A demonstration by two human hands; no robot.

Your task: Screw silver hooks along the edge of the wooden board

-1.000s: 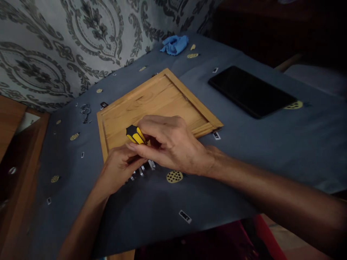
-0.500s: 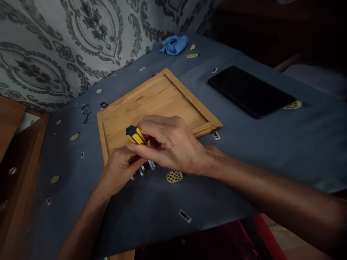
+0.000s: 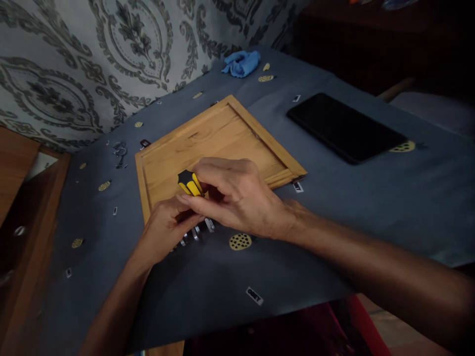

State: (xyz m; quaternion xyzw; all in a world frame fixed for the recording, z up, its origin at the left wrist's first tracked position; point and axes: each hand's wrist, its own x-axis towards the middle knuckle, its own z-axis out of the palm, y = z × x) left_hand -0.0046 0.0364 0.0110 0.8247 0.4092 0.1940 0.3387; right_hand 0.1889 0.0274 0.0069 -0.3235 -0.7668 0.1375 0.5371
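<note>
Snugly, the right hand (image 3: pixel 239 198) curls around a yellow-and-black handle (image 3: pixel 191 184).

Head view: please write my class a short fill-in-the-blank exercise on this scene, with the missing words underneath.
1. The right hand grips a handle coloured black and ____.
2. In the picture, the dark phone lies to the ____ of the wooden panel.
3. The crumpled item at the far end of the tablecloth is coloured ____.

Missing words: yellow; right; blue
</note>
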